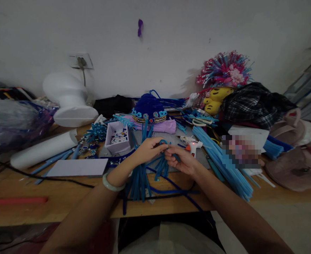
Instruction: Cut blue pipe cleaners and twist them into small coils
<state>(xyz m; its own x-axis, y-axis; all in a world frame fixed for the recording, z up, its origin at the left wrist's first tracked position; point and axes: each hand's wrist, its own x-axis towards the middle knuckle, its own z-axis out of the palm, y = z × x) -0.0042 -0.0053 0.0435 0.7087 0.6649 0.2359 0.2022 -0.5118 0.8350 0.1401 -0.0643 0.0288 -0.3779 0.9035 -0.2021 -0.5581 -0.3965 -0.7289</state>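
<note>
A bent blue pipe cleaner [163, 141] curves up in a loop between my two hands. My left hand [150, 150], with a pale bangle [113, 183] on its wrist, pinches it from the left. From the right, my right hand [180, 159] closes on the same pipe cleaner with curled fingers. Beneath the hands lie cut blue pipe cleaners [139, 183], fanned toward the table's front edge. Beyond them sits a dark blue beaded headpiece [150, 108] on a lilac bundle [168, 126]. An orange and white glue gun [195, 146] rests right of my right hand.
At left are a box of beads [117, 138], a white card [78, 167], a white roll [44, 150] and a white foam head [69, 98]. Blue pipe cleaners [224, 165] lie bundled at right, near a plaid cloth [253, 104]. A black cable [65, 180] crosses the table.
</note>
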